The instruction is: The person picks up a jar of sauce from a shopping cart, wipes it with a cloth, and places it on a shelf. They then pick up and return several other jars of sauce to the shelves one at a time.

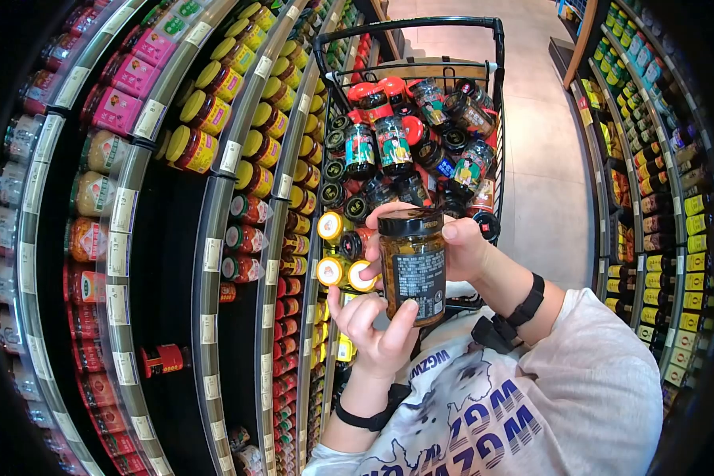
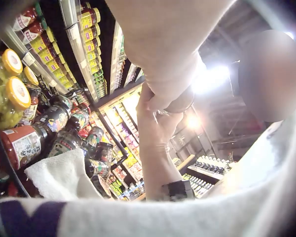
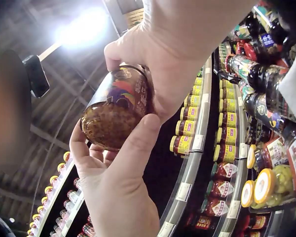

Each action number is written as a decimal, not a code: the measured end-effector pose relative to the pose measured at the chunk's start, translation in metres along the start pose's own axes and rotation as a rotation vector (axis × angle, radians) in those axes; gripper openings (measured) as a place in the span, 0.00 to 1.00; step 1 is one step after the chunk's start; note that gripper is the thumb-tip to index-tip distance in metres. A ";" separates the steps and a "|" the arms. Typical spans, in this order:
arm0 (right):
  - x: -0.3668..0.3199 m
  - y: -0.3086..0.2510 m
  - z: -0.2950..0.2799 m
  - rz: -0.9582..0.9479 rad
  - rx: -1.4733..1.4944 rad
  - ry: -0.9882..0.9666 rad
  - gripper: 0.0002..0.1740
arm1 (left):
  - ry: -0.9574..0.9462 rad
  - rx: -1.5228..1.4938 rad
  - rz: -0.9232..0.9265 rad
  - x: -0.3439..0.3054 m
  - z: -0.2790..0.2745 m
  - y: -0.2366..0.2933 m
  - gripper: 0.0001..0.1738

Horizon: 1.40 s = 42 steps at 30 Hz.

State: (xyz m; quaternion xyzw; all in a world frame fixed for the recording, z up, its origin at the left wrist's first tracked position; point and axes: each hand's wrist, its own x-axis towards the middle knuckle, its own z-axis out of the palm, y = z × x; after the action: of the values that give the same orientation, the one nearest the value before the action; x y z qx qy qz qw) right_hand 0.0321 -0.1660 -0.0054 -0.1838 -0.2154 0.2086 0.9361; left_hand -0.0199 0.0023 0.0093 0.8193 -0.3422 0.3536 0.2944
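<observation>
In the head view, both hands hold a glass jar (image 1: 415, 274) upright in front of the chest. It has a black lid, brownish contents and a dark label with white print toward the head. My right hand (image 1: 470, 247) grips it near the lid, thumb on the right side and fingers round the back. Lower down, my left hand (image 1: 370, 321) holds the jar near its base, thumb against the near side. The right wrist view shows the jar's (image 3: 117, 111) colourful printed side and its bottom, with the left hand (image 3: 123, 182) around the base.
A black shopping cart (image 1: 408, 24) beyond the hands carries many jars, including yellow-lidded ones (image 1: 331, 271). White cloth (image 2: 64, 177) lies by the jars. Shelves of yellow-lidded jars (image 1: 206, 111) line the left; another stocked shelf (image 1: 658, 198) stands right, across the aisle floor (image 1: 531, 159).
</observation>
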 end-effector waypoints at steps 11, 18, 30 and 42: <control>0.000 0.003 -0.001 -0.010 0.001 -0.014 0.49 | -0.019 -0.063 -0.015 -0.006 -0.001 -0.006 0.34; -0.002 0.004 0.003 0.003 0.014 0.032 0.49 | -0.001 -0.085 -0.018 -0.008 -0.002 -0.006 0.35; -0.002 0.005 0.007 0.025 -0.281 0.456 0.34 | -0.035 -0.066 -0.308 0.007 -0.006 0.003 0.42; -0.002 -0.013 0.012 0.082 -0.519 0.543 0.26 | 0.029 -1.140 -1.094 0.009 -0.002 -0.010 0.43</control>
State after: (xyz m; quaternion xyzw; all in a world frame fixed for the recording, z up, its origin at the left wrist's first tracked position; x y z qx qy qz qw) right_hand 0.0285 -0.1749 0.0095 -0.4721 0.0022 0.1281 0.8722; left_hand -0.0086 0.0068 0.0149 0.5895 -0.0151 -0.0607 0.8053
